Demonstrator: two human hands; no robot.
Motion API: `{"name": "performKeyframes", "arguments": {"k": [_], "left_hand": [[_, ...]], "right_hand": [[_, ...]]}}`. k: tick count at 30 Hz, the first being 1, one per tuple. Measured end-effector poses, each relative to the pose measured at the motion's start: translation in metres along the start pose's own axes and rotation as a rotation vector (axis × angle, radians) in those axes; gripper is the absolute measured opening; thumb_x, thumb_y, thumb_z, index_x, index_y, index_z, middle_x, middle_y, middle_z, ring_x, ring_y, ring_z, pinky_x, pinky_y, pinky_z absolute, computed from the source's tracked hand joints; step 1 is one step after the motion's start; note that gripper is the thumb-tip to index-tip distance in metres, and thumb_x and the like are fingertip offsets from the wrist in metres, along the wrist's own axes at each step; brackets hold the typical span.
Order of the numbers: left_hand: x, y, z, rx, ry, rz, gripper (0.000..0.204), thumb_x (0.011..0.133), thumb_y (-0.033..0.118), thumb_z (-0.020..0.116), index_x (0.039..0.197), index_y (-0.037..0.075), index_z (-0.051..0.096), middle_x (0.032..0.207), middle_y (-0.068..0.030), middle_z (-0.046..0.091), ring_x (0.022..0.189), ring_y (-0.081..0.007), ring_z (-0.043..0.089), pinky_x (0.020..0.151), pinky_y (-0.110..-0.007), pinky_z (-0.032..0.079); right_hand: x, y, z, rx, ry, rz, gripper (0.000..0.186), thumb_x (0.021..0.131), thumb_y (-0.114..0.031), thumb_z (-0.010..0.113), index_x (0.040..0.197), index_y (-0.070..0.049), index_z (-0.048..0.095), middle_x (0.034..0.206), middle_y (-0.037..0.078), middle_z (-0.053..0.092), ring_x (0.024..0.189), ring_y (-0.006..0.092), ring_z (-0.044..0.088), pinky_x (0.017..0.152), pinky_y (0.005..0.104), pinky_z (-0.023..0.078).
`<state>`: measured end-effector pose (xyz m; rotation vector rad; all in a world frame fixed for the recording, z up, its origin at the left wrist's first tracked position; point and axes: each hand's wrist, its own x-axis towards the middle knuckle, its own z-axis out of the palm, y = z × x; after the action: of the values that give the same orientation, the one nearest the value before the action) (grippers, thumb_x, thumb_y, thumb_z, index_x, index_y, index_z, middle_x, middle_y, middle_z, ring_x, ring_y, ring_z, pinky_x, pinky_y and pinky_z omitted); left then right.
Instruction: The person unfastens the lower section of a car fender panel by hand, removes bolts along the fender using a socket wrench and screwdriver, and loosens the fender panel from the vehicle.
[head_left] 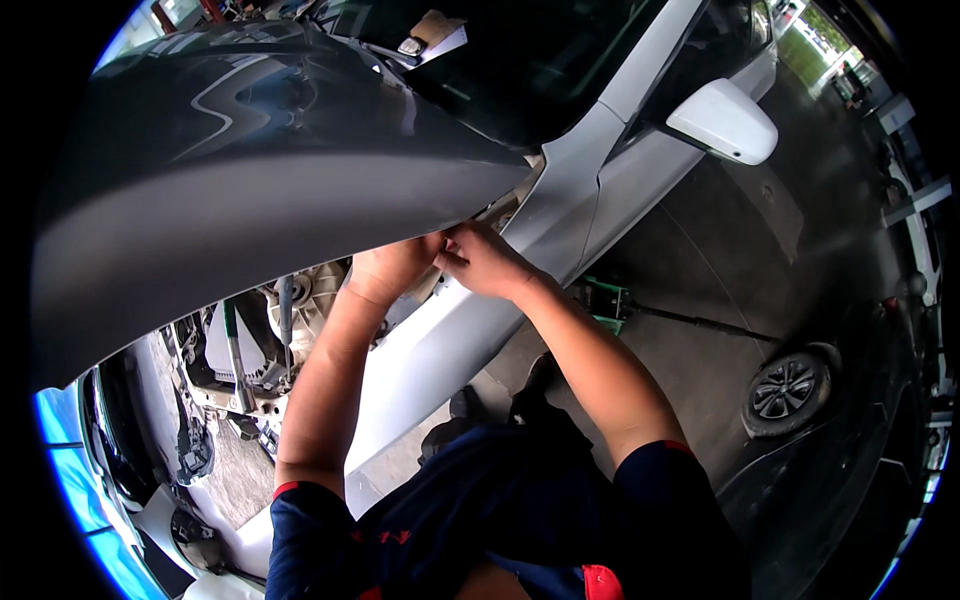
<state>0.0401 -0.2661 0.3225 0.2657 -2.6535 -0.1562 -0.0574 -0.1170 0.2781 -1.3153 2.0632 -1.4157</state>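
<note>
A raised dark grey hood (pixel 270 215) slopes over the open engine bay (pixel 300 300) of a silver-white car. At the hood's rear lower corner, close to the base of the windshield, both my hands come together. My left hand (pixel 395 268) reaches under the hood edge, and its fingers are hidden. Beside it, my right hand (pixel 487 262) has its fingers curled and pinched close to the left one; whatever is between them is too small to name. Below both hands runs the white front fender (pixel 430 350).
A white side mirror (pixel 725 122) juts from the door. On the floor at right stands a green floor jack (pixel 604 304) with a long black handle. A dark car with a spoked wheel (pixel 787 392) is parked beyond. Cardboard (pixel 437 30) lies on the windshield.
</note>
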Motion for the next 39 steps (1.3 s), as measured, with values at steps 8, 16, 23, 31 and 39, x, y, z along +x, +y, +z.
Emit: {"name": "performKeyframes", "arguments": {"k": [8, 16, 23, 31, 39], "left_hand": [[0.006, 0.004, -0.010, -0.118, 0.064, 0.173, 0.015, 0.094, 0.024, 0.069, 0.095, 0.010, 0.074, 0.090, -0.0113, 0.073, 0.083, -0.0339, 0.069, 0.077, -0.045, 0.055], [0.010, -0.016, -0.013, -0.233, -0.204, 0.181, 0.017, 0.092, 0.022, 0.071, 0.099, 0.007, 0.074, 0.094, -0.0141, 0.074, 0.083, -0.0352, 0.069, 0.078, -0.044, 0.056], [0.009, 0.008, -0.021, -0.084, -0.141, 0.018, 0.021, 0.089, 0.028, 0.071, 0.098, 0.010, 0.077, 0.092, -0.0113, 0.075, 0.089, -0.0326, 0.072, 0.084, -0.043, 0.057], [0.008, -0.012, -0.023, -0.175, -0.246, 0.220, 0.030, 0.087, 0.023, 0.074, 0.114, 0.011, 0.076, 0.103, -0.0120, 0.075, 0.094, -0.0328, 0.072, 0.085, -0.044, 0.058], [-0.002, -0.003, -0.014, -0.151, -0.097, -0.016, 0.035, 0.085, 0.026, 0.075, 0.116, 0.011, 0.076, 0.108, -0.0137, 0.075, 0.097, -0.0360, 0.071, 0.087, -0.046, 0.057]], "right_hand": [[-0.002, 0.010, 0.018, -0.150, 0.184, -0.017, 0.023, 0.085, -0.017, 0.084, 0.096, -0.003, 0.069, 0.092, 0.013, 0.073, 0.089, 0.0357, 0.072, 0.081, 0.0452, 0.058], [-0.003, 0.018, 0.000, 0.118, -0.103, 0.027, 0.018, 0.096, -0.017, 0.078, 0.108, -0.004, 0.074, 0.102, 0.017, 0.075, 0.092, 0.0299, 0.074, 0.081, 0.0400, 0.057], [0.004, -0.002, 0.000, -0.155, -0.052, 0.108, 0.024, 0.087, -0.020, 0.087, 0.101, -0.005, 0.075, 0.096, 0.012, 0.077, 0.084, 0.0267, 0.074, 0.078, 0.0394, 0.058], [0.003, 0.006, -0.001, -0.075, -0.085, -0.172, 0.010, 0.093, -0.014, 0.078, 0.098, -0.006, 0.073, 0.094, 0.014, 0.076, 0.087, 0.0324, 0.073, 0.081, 0.0388, 0.057], [0.005, -0.014, -0.002, -0.182, -0.101, 0.157, 0.019, 0.089, -0.018, 0.082, 0.094, -0.003, 0.074, 0.091, 0.017, 0.077, 0.091, 0.0341, 0.075, 0.082, 0.0407, 0.057]]}}
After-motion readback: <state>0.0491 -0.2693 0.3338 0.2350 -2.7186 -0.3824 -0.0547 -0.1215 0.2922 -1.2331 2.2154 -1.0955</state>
